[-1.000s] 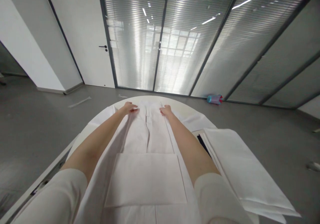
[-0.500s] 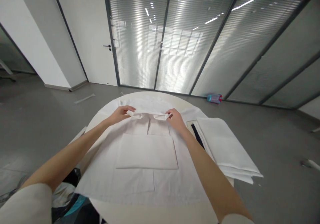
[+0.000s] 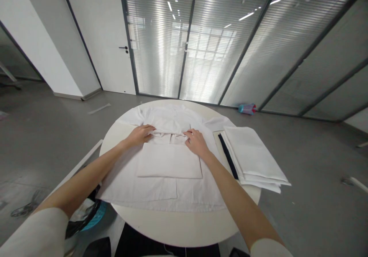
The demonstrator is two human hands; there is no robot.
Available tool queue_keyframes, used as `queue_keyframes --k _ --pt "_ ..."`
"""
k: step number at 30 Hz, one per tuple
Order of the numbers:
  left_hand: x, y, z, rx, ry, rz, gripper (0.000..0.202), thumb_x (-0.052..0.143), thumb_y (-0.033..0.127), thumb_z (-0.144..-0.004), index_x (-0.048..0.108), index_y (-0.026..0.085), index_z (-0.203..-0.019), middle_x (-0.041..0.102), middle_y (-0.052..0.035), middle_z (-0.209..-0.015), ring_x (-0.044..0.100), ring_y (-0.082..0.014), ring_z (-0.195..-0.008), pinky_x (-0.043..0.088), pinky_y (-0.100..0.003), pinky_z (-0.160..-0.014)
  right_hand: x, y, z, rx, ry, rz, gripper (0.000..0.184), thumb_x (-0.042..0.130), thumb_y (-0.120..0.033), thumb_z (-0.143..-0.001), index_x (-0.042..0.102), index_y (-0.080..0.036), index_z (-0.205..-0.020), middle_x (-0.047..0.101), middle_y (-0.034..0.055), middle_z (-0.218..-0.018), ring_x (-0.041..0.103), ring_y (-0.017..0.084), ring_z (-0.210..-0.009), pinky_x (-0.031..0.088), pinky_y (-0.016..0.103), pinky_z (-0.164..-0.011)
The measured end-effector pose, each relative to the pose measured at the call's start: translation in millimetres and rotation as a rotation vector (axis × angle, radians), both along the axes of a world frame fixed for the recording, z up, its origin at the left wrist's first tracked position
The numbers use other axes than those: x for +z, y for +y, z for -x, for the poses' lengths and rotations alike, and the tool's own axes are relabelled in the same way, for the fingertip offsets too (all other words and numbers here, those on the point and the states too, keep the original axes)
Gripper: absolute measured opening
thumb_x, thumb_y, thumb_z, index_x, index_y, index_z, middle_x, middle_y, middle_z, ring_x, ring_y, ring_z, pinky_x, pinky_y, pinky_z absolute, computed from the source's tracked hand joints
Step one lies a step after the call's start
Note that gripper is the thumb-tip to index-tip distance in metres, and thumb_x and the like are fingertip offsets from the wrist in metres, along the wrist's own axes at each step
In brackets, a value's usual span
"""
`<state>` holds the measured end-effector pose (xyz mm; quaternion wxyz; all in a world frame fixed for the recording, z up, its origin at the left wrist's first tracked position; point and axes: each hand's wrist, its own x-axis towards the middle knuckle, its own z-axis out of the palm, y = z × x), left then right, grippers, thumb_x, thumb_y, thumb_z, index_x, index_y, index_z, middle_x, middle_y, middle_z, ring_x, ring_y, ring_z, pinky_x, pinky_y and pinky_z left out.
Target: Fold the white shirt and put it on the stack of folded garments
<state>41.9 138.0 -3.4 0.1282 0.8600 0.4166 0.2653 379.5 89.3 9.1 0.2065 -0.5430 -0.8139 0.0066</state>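
Head view, nearest first: bare rim of the round white table (image 3: 184, 230), then the white garment (image 3: 161, 184) spread flat across it, a rectangular folded panel lying on its middle. Beyond that panel both hands rest on a folded-over band of the cloth. The left hand (image 3: 140, 135) lies palm down, fingers curled loosely over the fold; the right hand (image 3: 195, 142) presses it likewise, fingers bent. Whether either pinches the cloth cannot be told. Right of the garment lies a stack of folded white cloths (image 3: 253, 157) with a dark strip (image 3: 228, 156) beside it. Far off, on the floor by the glass wall, lies a bottle (image 3: 247, 108).
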Motion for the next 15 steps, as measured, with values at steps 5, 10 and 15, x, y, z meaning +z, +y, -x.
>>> queue_keyframes --k 5,10,15 --pt "16.4 7.4 -13.2 0.212 -0.379 0.319 0.048 0.065 0.052 -0.077 0.073 0.016 -0.108 0.065 -0.0118 -0.113 0.066 -0.0230 -0.092 0.054 -0.031 -0.076 -2.8 8.4 14.2 -0.292 0.418 0.130 0.044 0.056 -0.032 -0.090 0.059 -0.016 -0.130 0.053 0.0146 -0.130 0.063 0.021 -0.105 0.047 0.034 -0.096" --pt "43.4 31.9 -26.3 0.448 -0.626 0.708 0.070 0.077 0.052 -0.070 0.057 0.026 -0.132 0.063 0.0000 -0.084 0.055 -0.0108 -0.058 0.045 -0.022 -0.055 11.9 31.1 15.0 -0.431 0.452 0.346 0.057 0.057 -0.045 -0.091 0.049 -0.012 -0.137 0.068 0.0149 -0.111 0.064 0.026 -0.110 0.045 0.036 -0.097" --pt "52.6 57.2 -31.9 0.364 -0.524 0.739 0.076 0.079 0.048 -0.072 0.052 0.033 -0.142 0.067 -0.0007 -0.091 0.059 -0.0125 -0.065 0.046 -0.021 -0.056 14.3 51.4 6.1 -0.416 0.350 0.512 0.069 0.056 -0.056 -0.091 0.044 -0.010 -0.141 0.073 0.0141 -0.093 0.070 0.028 -0.091 0.048 0.037 -0.089"
